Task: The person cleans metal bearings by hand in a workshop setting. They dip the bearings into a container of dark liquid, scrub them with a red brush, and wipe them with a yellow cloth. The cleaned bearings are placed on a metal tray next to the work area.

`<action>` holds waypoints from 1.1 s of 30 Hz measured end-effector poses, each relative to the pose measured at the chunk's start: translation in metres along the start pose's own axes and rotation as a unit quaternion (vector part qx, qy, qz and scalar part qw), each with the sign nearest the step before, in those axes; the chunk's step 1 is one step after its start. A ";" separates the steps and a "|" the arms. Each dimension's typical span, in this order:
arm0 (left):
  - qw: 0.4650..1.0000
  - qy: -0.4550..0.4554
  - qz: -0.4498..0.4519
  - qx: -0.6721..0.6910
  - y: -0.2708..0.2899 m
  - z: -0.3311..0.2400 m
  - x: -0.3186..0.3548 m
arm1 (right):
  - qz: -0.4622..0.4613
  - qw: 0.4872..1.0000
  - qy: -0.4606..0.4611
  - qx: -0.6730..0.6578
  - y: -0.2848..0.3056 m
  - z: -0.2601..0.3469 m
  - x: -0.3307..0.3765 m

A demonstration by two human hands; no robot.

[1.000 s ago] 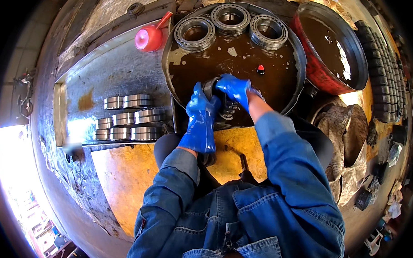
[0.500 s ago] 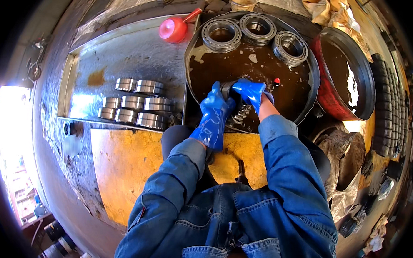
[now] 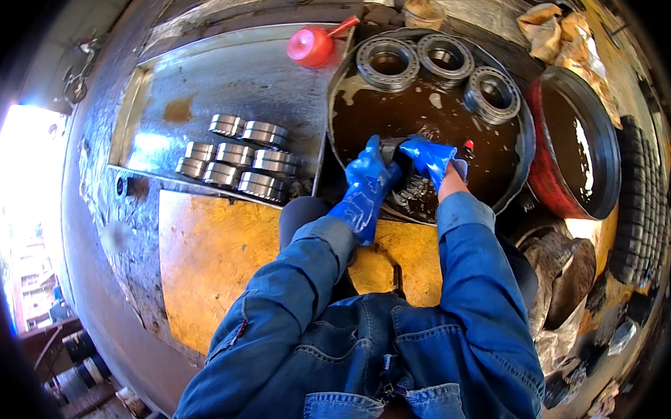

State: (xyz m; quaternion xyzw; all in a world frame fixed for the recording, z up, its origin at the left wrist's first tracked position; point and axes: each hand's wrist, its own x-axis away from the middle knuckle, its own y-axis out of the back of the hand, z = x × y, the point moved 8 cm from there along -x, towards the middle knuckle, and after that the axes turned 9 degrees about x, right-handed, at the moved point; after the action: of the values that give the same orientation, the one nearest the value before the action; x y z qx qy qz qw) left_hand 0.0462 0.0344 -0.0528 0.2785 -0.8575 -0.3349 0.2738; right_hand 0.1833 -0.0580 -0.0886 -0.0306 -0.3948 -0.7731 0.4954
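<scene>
My glossy blue-gloved left hand (image 3: 368, 175) and right hand (image 3: 428, 156) are closed around a dark metal ring (image 3: 391, 150), toward seven o'clock in a round basin (image 3: 527, 140) of murky brown liquid (image 3: 376, 113). Wet gloves may lose their grip, letting the ring drop out of sight or splash my denim sleeves (image 3: 465, 211). A knock to the basin could unsettle three bearings (image 3: 446, 44) ranged from eleven to two o'clock, pinching fingers caught among them.
</scene>
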 end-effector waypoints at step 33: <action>0.996 -0.072 -0.061 0.007 -0.015 0.003 -0.004 | -0.052 0.984 0.033 -0.167 -0.029 -0.031 -0.020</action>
State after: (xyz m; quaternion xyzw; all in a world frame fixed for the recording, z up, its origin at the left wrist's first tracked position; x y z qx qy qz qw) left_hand 0.0513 0.0288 -0.0661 0.3077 -0.8584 -0.3643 0.1888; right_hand 0.1813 -0.0574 -0.1349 -0.0672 -0.2452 -0.8533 0.4553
